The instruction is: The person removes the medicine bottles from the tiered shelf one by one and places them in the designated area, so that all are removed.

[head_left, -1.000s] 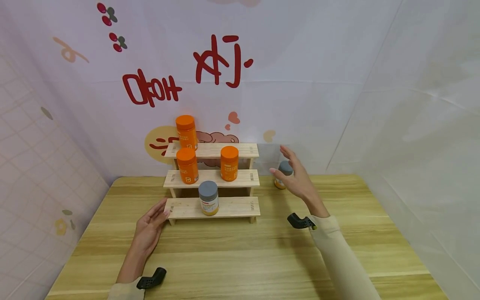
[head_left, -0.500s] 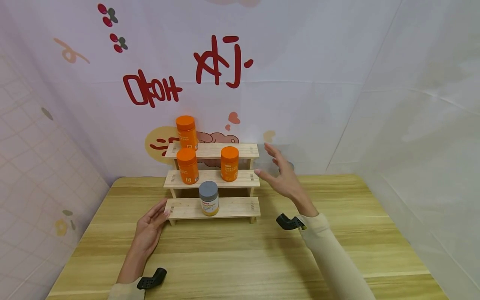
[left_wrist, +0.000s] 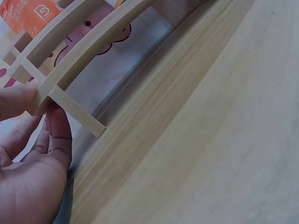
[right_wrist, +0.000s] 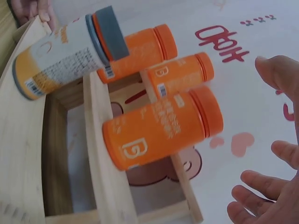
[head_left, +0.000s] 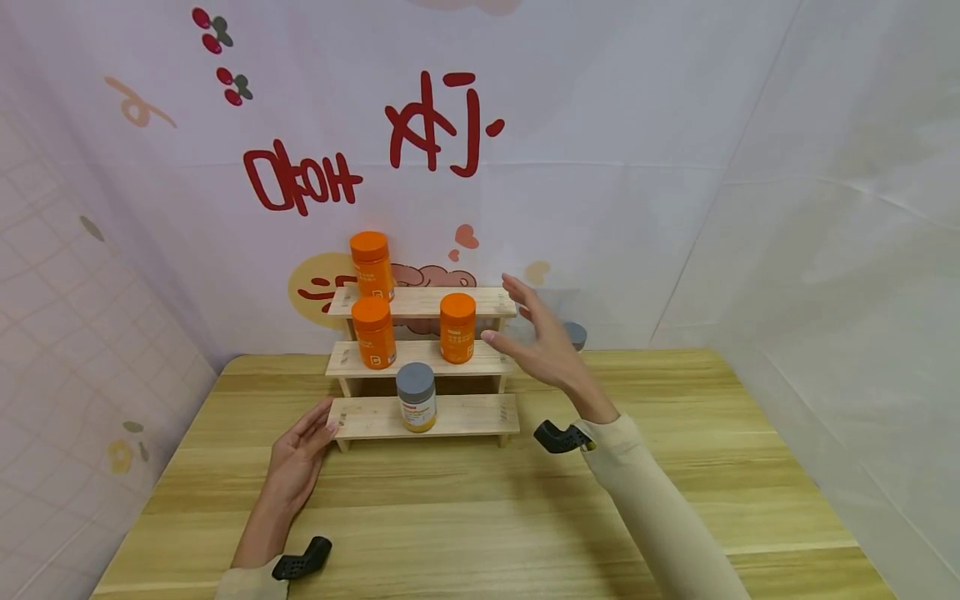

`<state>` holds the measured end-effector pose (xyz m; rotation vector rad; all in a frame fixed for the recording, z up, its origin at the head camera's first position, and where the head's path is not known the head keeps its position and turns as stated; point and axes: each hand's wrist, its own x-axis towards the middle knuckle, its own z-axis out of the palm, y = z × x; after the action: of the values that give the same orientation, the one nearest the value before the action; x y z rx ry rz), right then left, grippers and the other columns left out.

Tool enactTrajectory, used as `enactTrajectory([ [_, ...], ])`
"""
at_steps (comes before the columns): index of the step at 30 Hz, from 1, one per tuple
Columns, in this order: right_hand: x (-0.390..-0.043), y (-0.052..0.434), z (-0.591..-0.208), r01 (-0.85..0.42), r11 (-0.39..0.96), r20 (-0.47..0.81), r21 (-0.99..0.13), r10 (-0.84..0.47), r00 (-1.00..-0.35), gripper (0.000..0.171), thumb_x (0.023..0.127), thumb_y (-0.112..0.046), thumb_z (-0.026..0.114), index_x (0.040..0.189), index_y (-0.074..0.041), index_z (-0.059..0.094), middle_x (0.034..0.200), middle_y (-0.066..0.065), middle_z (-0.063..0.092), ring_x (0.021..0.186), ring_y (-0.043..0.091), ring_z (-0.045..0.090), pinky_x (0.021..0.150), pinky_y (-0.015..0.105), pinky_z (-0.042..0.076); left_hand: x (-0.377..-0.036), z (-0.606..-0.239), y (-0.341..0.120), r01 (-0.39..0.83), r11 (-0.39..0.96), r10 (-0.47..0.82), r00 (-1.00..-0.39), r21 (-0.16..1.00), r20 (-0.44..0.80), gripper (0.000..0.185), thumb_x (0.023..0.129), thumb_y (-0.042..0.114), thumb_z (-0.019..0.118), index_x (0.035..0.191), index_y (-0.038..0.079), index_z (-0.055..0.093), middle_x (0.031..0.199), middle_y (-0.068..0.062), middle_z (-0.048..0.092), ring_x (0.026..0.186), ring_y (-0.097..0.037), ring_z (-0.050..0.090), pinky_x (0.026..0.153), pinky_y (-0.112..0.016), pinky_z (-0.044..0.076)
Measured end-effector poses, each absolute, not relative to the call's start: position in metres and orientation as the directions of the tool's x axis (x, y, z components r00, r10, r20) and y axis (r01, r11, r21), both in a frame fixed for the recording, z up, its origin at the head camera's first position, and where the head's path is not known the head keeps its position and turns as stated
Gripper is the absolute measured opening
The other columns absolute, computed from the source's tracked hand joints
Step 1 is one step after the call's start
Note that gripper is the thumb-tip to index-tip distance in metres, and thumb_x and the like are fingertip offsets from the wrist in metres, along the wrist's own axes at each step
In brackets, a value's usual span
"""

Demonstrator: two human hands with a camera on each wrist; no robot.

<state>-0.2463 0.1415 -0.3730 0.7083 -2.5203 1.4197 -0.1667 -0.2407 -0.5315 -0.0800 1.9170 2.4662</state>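
Observation:
A three-step wooden shelf [head_left: 465, 414] stands at the back of the table. One orange bottle [head_left: 372, 265] is on the top step, and two more [head_left: 373, 332] [head_left: 457, 327] are on the middle step. A grey-lidded bottle [head_left: 416, 397] is on the lowest step. My left hand [head_left: 303, 446] lies flat on the table, its fingertips [left_wrist: 58, 135] touching the left end of the lowest step [left_wrist: 74, 109]. My right hand [head_left: 536, 346] hovers open with fingers spread by the shelf's right end, close to the right orange bottle [right_wrist: 159, 130], holding nothing. Its fingers [right_wrist: 275, 140] are spread apart.
A second grey-lidded bottle [head_left: 576, 335] stands on the wooden table [head_left: 487, 517] behind my right hand, mostly hidden. White printed sheets wall the table at the back and both sides.
My right hand has moved left, away from the grey-lidded bottle on the table and up to the shelf's right end. The left hand has stayed where it was.

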Motion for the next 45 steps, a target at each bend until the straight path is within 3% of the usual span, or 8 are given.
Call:
enactTrajectory([
  [13, -0.252, 0.110, -0.352, -0.503, 0.447, 0.358, -0.740, -0.370, -0.857, 0.085, 0.092, -0.049, 0.074, 0.161, -0.040, 0.026, 0.166, -0.008, 0.034, 0.153, 0.022, 0.034, 0.125, 0.047, 0.032, -0.167, -0.531, -0.241, -0.048, -0.252, -0.014, -0.998, 0.966, -0.054, 0.068, 0.104, 0.008, 0.061, 0.160, -0.006, 0.025, 0.134, 0.012, 0.054, 0.123, 0.006, 0.055, 0.100, -0.008, 0.048],
  [23, -0.263, 0.082, -0.337, -0.531, 0.404, 0.369, -0.744, -0.413, -0.832, 0.087, 0.091, -0.044, 0.076, 0.162, -0.034, 0.028, 0.166, -0.009, 0.034, 0.151, 0.020, 0.037, 0.126, 0.048, 0.031, -0.166, -0.530, -0.242, -0.054, -0.249, -0.021, -0.998, 0.967, -0.061, 0.067, 0.104, 0.008, 0.060, 0.160, -0.005, 0.026, 0.133, 0.011, 0.053, 0.122, 0.005, 0.054, 0.099, -0.008, 0.048],
  [38, -0.284, 0.054, -0.328, -0.473, 0.387, 0.325, -0.792, -0.388, -0.863, 0.090, 0.090, -0.042, 0.078, 0.163, -0.022, 0.029, 0.163, 0.013, 0.038, 0.144, 0.041, 0.043, 0.118, 0.061, 0.038, -0.168, -0.530, -0.240, -0.077, -0.254, -0.021, -0.996, 0.964, -0.085, 0.068, 0.103, 0.008, 0.062, 0.160, -0.003, 0.027, 0.133, 0.012, 0.053, 0.122, 0.005, 0.054, 0.099, -0.009, 0.048],
  [45, -0.294, 0.036, -0.323, -0.453, 0.408, 0.307, -0.793, -0.375, -0.875, 0.092, 0.088, -0.046, 0.080, 0.162, -0.022, 0.030, 0.161, 0.012, 0.041, 0.141, 0.035, 0.048, 0.116, 0.057, 0.043, -0.168, -0.529, -0.241, -0.077, -0.245, -0.011, -0.997, 0.967, -0.082, 0.069, 0.104, 0.010, 0.062, 0.161, -0.003, 0.026, 0.137, 0.009, 0.050, 0.125, 0.004, 0.052, 0.100, -0.008, 0.047],
])
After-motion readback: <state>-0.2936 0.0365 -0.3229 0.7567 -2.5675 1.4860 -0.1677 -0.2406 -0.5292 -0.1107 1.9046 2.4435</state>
